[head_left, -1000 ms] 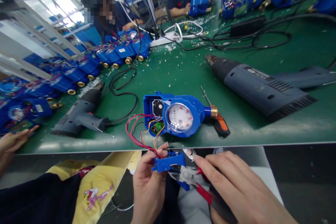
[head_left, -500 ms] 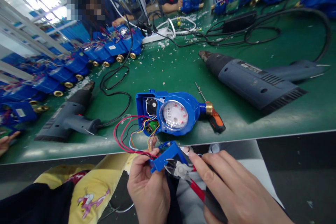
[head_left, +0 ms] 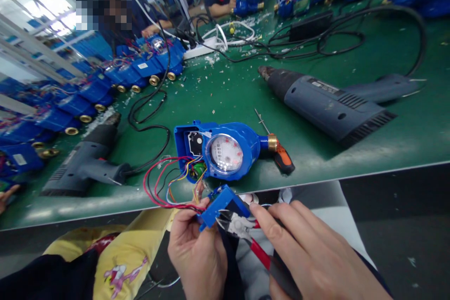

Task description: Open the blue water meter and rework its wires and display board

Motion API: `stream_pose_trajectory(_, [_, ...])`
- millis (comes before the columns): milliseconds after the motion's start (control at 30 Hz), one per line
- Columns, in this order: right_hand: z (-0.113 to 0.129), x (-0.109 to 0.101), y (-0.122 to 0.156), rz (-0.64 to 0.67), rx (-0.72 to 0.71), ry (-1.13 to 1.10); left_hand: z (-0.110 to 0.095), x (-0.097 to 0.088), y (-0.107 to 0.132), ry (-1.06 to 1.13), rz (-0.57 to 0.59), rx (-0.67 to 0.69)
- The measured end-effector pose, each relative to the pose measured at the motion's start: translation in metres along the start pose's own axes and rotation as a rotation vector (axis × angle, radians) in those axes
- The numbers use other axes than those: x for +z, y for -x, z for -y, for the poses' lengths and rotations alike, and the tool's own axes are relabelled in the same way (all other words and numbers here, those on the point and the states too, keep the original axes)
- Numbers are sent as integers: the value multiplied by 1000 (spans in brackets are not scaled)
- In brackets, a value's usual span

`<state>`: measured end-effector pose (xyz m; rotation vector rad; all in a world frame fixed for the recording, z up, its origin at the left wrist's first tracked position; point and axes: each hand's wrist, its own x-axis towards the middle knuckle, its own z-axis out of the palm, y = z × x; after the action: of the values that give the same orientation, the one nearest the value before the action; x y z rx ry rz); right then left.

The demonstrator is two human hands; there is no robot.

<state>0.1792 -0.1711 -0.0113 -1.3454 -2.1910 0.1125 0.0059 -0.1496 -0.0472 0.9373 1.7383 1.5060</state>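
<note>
My left hand (head_left: 198, 248) is closed on a small blue plastic housing (head_left: 220, 206) with a dark window, held just off the table's front edge. Red, black and coloured wires (head_left: 154, 187) run from it to a blue water meter (head_left: 234, 150) with a round clear dial and a brass threaded end, lying on the table. In my right hand (head_left: 309, 248) are red-handled diagonal cutters (head_left: 242, 229). Their jaws are apart and lie against or very close to the housing's lower side; contact is not certain. An orange and black screwdriver (head_left: 283, 157) lies behind the meter's brass end.
Heat guns lie at the right (head_left: 323, 101) and left (head_left: 87, 159) of the green table (head_left: 218, 89). A row of blue meters (head_left: 73, 105) lines the left side. Cables and a white power strip (head_left: 202, 48) lie at the back. Co-workers sit opposite and at my left.
The whole scene has shifted slightly left in view as the head moved. Both hands keep their hold; the housing and cutters stay nearly in the same place relative to each other.
</note>
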Motion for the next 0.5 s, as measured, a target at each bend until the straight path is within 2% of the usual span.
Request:
stream_pose_trajectory(267, [1, -2, 1, -11, 20, -37, -1, 1, -1, -20, -12, 12])
stream_pose_trajectory(500, [-4, 0, 3, 34, 5, -3, -3, 6, -2, 177, -50, -22])
